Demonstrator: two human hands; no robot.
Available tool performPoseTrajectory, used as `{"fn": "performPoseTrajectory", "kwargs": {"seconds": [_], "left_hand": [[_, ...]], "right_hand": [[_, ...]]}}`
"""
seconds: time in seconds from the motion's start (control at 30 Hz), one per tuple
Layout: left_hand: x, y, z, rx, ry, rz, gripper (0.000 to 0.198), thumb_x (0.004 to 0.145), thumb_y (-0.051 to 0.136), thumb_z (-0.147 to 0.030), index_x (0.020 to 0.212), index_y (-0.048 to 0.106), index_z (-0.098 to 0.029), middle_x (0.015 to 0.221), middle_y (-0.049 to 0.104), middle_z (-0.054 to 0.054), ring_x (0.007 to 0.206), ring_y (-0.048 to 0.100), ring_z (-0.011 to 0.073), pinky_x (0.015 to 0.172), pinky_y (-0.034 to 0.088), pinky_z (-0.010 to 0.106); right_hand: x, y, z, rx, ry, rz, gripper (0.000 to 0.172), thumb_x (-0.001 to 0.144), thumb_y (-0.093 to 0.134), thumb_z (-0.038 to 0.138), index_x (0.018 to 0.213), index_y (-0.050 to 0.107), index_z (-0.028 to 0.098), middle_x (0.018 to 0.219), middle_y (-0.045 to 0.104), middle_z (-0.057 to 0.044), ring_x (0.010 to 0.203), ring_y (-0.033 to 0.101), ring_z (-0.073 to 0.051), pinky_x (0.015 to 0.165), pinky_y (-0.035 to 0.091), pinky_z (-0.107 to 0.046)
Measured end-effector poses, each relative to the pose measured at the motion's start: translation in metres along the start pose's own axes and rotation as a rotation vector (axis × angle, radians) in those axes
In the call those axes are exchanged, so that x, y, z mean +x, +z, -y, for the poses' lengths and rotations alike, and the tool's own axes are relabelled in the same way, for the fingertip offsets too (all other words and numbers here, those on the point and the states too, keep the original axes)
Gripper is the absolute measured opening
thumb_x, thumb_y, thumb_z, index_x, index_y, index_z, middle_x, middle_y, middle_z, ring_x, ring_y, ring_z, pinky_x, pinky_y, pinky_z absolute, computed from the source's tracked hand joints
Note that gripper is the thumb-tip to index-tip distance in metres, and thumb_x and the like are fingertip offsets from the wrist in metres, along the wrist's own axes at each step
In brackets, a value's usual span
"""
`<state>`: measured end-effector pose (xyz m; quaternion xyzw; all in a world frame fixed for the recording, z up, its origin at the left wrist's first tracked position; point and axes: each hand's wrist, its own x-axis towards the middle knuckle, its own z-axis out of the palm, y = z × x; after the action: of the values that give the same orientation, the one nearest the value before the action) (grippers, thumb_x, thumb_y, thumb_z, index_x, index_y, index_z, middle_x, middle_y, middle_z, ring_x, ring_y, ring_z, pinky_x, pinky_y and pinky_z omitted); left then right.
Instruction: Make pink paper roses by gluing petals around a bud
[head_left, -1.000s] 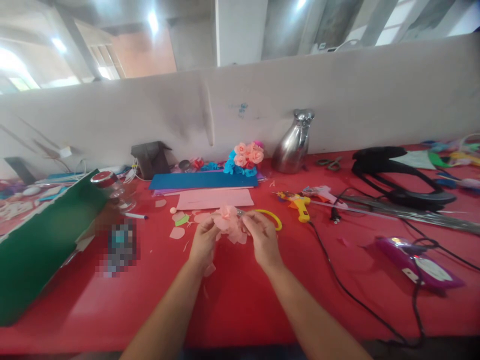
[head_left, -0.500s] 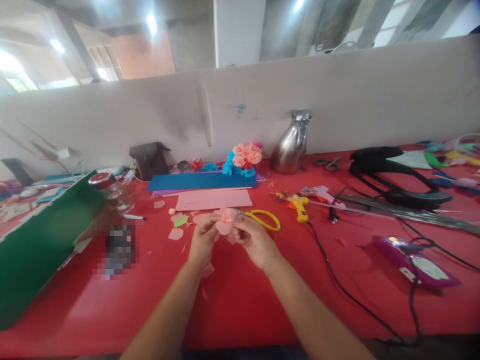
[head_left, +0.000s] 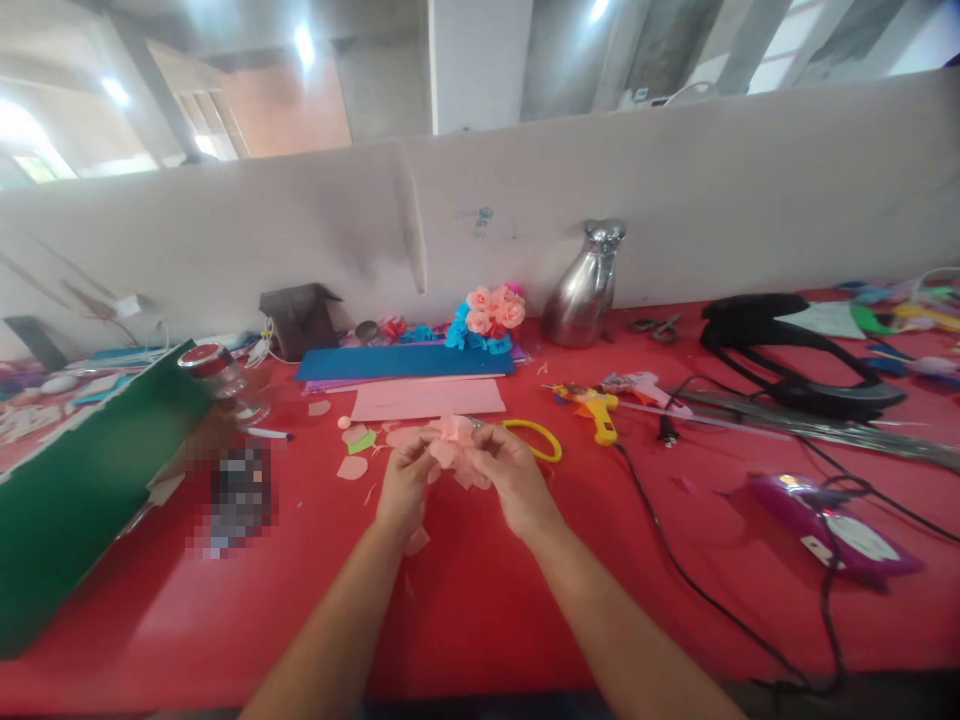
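Note:
A pink paper flower (head_left: 453, 443) is held between both hands above the red table. My left hand (head_left: 409, 475) pinches its left side, fingers closed. From the other side my right hand (head_left: 511, 475) grips the petals with thumb and fingers. Just behind the right hand lie scissors with yellow handles (head_left: 551, 440), their blades mostly hidden. Loose pink petals (head_left: 352, 467) and a green paper piece (head_left: 363, 443) are scattered left of the hands. Beyond them is a pink paper sheet (head_left: 427, 400).
Blue sheets (head_left: 405, 362), a flower bunch (head_left: 495, 315) and a steel flask (head_left: 585, 285) stand at the back. Right are a yellow glue gun (head_left: 600, 415), its black cord and a purple power strip (head_left: 832, 525). Left are a jar (head_left: 232, 385) and a green board (head_left: 97, 500).
My right fingers have shifted slightly on the flower, and its petals look more gathered. The left hand has barely moved.

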<state>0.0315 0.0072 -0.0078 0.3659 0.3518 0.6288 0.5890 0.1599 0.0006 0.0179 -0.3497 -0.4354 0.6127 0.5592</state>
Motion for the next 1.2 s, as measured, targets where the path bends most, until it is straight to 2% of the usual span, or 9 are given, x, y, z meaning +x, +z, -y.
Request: {"fn": "performPoseTrajectory", "kwargs": {"seconds": [0.13,0.3,0.57,0.73,1.03,1.2], "left_hand": [[0.0006,-0.0013,0.0003,0.001,0.023,0.054,0.006,0.067,0.07,-0.02,0.07,0.066,-0.017,0.072,0.059,-0.002,0.066,0.051,0.0098,0.064,0.039,0.021],[0.0003,-0.001,-0.0007,0.009,0.032,0.057,0.006,0.066,0.071,-0.019,0.069,0.066,-0.017,0.072,0.06,-0.001,0.067,0.052,0.0101,0.065,0.039,0.021],[-0.0003,0.0008,-0.0009,-0.042,-0.017,0.037,0.011,0.063,0.073,-0.019,0.072,0.066,-0.018,0.072,0.062,-0.002,0.066,0.053,0.0102,0.065,0.04,0.022],[-0.0008,0.0014,-0.0021,-0.064,-0.015,0.045,0.013,0.062,0.073,-0.017,0.072,0.066,-0.018,0.07,0.061,-0.003,0.064,0.053,0.0097,0.064,0.04,0.022],[-0.0015,0.0017,-0.0022,-0.075,-0.019,0.026,0.013,0.063,0.073,-0.018,0.073,0.065,-0.017,0.07,0.061,-0.002,0.063,0.053,0.0097,0.063,0.04,0.022],[-0.0005,-0.0003,0.0006,-0.04,-0.005,0.037,0.014,0.065,0.073,-0.023,0.073,0.063,-0.017,0.068,0.061,-0.002,0.061,0.053,0.0106,0.061,0.041,0.023]], "right_hand": [[0.0003,-0.0003,0.0004,0.078,0.052,0.034,0.019,0.067,0.07,0.027,0.066,0.052,0.019,0.054,0.052,0.006,0.045,0.039,-0.007,0.045,0.025,-0.022],[-0.0011,0.0002,0.0045,0.034,0.094,0.074,0.018,0.071,0.067,0.032,0.064,0.058,0.018,0.055,0.053,0.003,0.049,0.043,-0.009,0.048,0.027,-0.024],[-0.0022,0.0009,0.0035,0.081,0.064,0.034,0.02,0.064,0.072,0.024,0.068,0.053,0.021,0.06,0.053,0.006,0.049,0.042,-0.008,0.047,0.027,-0.023],[-0.0025,0.0006,0.0045,0.06,0.098,0.077,0.019,0.063,0.071,0.021,0.065,0.052,0.02,0.057,0.05,0.005,0.051,0.042,-0.009,0.05,0.03,-0.023],[-0.0025,-0.0029,0.0036,0.022,0.141,0.149,0.019,0.071,0.068,0.034,0.065,0.059,0.018,0.057,0.052,0.003,0.052,0.04,-0.009,0.051,0.026,-0.025],[-0.0032,-0.0036,0.0031,-0.011,0.17,0.207,0.021,0.072,0.067,0.034,0.062,0.063,0.017,0.056,0.055,0.001,0.052,0.04,-0.009,0.053,0.028,-0.026]]}}
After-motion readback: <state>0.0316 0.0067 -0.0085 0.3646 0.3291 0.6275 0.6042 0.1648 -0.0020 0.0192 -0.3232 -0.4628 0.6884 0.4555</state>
